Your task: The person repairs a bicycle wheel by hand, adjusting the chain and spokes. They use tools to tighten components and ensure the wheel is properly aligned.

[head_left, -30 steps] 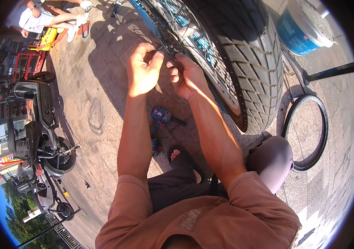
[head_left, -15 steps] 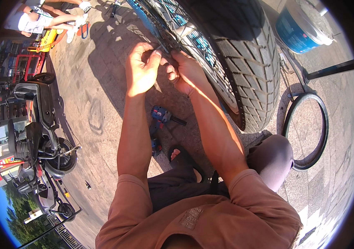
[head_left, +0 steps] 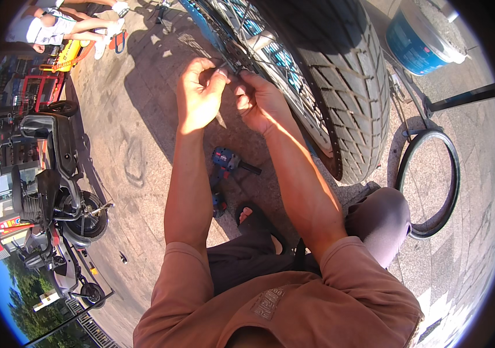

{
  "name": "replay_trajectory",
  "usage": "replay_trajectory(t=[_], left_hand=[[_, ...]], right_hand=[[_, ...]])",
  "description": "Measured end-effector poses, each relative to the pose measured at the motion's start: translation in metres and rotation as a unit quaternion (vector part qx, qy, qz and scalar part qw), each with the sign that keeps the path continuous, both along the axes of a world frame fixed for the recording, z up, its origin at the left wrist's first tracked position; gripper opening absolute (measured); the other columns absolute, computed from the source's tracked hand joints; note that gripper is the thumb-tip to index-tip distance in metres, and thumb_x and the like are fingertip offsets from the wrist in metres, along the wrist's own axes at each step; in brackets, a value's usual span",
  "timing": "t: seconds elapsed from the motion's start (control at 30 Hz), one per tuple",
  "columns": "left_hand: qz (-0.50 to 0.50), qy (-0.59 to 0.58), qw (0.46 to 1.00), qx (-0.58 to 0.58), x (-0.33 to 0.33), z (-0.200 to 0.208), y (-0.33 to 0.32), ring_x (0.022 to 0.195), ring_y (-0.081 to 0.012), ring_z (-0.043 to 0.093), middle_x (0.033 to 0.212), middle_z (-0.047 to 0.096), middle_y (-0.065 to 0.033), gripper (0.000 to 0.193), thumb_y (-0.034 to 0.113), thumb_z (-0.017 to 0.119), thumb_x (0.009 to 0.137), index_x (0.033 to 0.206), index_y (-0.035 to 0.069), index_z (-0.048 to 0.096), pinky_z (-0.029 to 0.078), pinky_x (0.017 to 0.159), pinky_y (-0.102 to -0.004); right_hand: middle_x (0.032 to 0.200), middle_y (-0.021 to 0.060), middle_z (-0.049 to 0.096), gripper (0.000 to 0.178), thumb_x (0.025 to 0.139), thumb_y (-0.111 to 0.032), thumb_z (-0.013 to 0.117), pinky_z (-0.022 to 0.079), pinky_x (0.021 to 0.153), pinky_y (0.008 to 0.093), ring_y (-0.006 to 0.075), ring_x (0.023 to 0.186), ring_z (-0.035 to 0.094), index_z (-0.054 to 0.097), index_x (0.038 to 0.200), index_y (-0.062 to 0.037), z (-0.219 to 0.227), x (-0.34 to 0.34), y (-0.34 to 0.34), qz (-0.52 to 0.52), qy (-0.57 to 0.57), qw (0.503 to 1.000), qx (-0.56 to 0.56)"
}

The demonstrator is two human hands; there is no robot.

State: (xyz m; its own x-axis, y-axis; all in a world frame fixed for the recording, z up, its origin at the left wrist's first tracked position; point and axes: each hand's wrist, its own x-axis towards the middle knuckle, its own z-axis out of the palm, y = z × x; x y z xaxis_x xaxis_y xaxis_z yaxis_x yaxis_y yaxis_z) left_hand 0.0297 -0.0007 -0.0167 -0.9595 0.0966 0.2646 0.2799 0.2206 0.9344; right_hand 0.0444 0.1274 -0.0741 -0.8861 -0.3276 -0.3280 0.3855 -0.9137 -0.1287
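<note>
A bicycle wheel with a wide, blocky-treaded black tyre point(head_left: 355, 110) and silver spokes stands in front of me, next to a blue frame tube point(head_left: 201, 24). My left hand point(head_left: 199, 95) is closed in a pinch, thumb against fingers, close to the chain and hub area. Just right of it, my right hand point(head_left: 261, 103) is closed too, fingers curled and thumb toward the dark metal parts beside the wheel. Whatever is between the fingertips is too small and shaded to name. Below the hands, a blue and black cordless power tool point(head_left: 225, 159) lies on the ground.
A blue and white bucket point(head_left: 414, 47) stands right of the wheel. A thin black tyre-like ring point(head_left: 455, 168) lies by my right knee point(head_left: 384, 217). Parked motorcycles point(head_left: 56, 156) line the left. People sit at the upper left beside a yellow machine point(head_left: 69, 57).
My right hand has turned slightly and shifted a little right, its fingers now farther from the left hand. The left hand is nearly still.
</note>
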Motion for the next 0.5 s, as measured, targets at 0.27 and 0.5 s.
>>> replay_trajectory(t=[0.27,0.5], left_hand=[[0.001,0.015,1.000,-0.024,0.004,0.002,-0.002,0.072,-0.0085,0.062,0.079,0.067,-0.0053,0.011,0.002,0.062,0.087,0.097,-0.002,0.058,0.048,0.062,-0.0224],[0.014,0.030,0.999,0.001,0.005,-0.002,-0.004,0.074,-0.0098,0.063,0.089,0.065,-0.0066,0.010,0.002,0.066,0.085,0.092,-0.001,0.060,0.049,0.063,-0.0232]], right_hand=[[0.083,0.0119,0.069,0.013,0.096,-0.011,0.055,0.052,0.044,0.0187,0.0120,0.057,0.061,0.060,0.098,0.0006,-0.005,0.006,-0.013,-0.091,0.014,0.995,-0.025],[0.082,0.0121,0.068,0.009,0.094,-0.007,0.057,0.052,0.045,0.0197,0.0127,0.059,0.062,0.061,0.097,0.0010,-0.021,-0.001,-0.014,-0.091,0.019,0.995,-0.040]])
